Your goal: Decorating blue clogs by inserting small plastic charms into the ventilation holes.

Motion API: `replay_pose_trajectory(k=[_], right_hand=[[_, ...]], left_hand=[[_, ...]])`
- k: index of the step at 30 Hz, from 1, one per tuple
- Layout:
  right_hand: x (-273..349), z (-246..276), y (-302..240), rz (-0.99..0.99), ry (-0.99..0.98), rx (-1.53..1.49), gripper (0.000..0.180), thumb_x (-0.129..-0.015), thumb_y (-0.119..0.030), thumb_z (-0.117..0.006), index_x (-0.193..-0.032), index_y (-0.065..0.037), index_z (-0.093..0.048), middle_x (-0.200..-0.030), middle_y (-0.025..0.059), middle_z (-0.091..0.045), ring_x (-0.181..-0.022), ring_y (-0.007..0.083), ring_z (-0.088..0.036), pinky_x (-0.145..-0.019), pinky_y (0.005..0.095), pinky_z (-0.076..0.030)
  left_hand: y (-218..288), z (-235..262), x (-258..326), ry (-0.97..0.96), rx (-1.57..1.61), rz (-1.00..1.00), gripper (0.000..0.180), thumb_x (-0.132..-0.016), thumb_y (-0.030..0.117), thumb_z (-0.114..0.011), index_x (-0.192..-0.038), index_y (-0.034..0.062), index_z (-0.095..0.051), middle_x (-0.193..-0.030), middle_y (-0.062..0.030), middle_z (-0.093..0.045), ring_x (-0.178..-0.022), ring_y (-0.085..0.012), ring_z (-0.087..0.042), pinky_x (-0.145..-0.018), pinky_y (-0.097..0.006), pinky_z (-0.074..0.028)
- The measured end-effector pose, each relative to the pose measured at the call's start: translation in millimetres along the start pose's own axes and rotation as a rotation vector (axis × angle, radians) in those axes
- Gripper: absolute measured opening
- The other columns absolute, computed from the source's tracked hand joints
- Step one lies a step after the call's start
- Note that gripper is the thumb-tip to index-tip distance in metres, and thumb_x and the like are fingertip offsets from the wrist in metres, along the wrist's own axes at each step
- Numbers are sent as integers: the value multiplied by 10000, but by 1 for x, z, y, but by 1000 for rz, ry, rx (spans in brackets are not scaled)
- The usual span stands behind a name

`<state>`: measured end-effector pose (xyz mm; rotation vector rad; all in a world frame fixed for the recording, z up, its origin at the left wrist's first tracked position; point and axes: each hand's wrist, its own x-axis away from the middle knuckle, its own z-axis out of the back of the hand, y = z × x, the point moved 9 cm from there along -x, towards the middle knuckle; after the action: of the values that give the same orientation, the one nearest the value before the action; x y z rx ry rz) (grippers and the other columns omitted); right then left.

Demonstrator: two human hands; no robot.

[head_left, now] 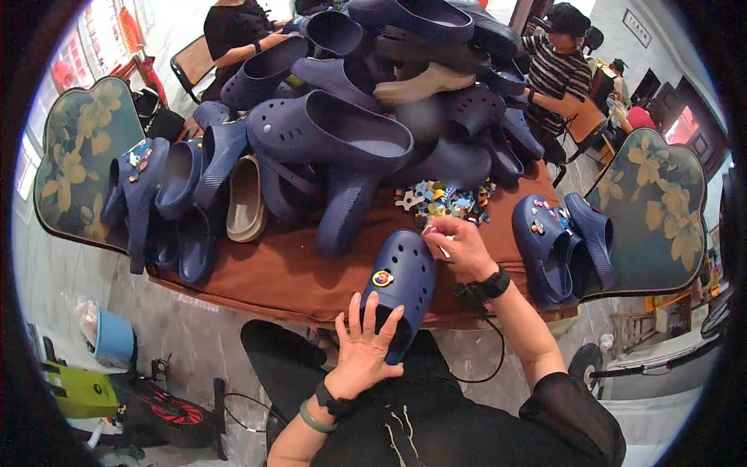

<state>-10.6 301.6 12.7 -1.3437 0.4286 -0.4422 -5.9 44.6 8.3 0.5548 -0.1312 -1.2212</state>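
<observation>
A navy perforated clog (403, 271) lies toe-away at the table's front edge, its heel over the edge toward my lap. One round, colourful shoe charm (382, 278) sits in a hole on its left side. My left hand (362, 338) rests on the clog's rear left part, fingers stretched and spread, thumb by the heel. Beside the toe on the right, my right hand (464, 251) is closed in a pinch on a small pink-and-white piece, mostly hidden by the fingers. Just beyond it lies a loose pile of colourful shoe charms (447, 204).
Navy clogs (331, 128) are heaped high on the brown-covered table (257, 268), with a beige clog (247, 204) among them. Charm-decorated clogs (545, 241) stand at the right. Patterned chair backs (650, 210) flank the table. Two people (556, 78) work across it.
</observation>
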Motion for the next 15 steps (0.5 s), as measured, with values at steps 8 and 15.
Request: replay_pose_trajectory(k=[8, 15], right_hand=[[8, -64, -43, 161, -358, 478, 199, -804, -232, -771, -941, -96, -726, -1236, 119, -544, -1182, 248, -480, -1033, 379, -347], [-23, -78, -18, -57, -616, 638, 710, -774, -472, -781, -1263, -34, -510, -1230, 172, -547, -1155, 275, -524, -951, 344, -429]], left_hand=[[0, 1, 0, 2, 5, 6, 1256, -461, 430, -904, -1523, 272, -251, -1570, -211, -104, -1427, -454, -85, -1025, -623, -214], [3, 3, 0, 6, -27, -15, 1224, -451, 429, -898, -1497, 215, -300, -1551, -247, -97, -1419, -467, -87, -1038, -595, -228]])
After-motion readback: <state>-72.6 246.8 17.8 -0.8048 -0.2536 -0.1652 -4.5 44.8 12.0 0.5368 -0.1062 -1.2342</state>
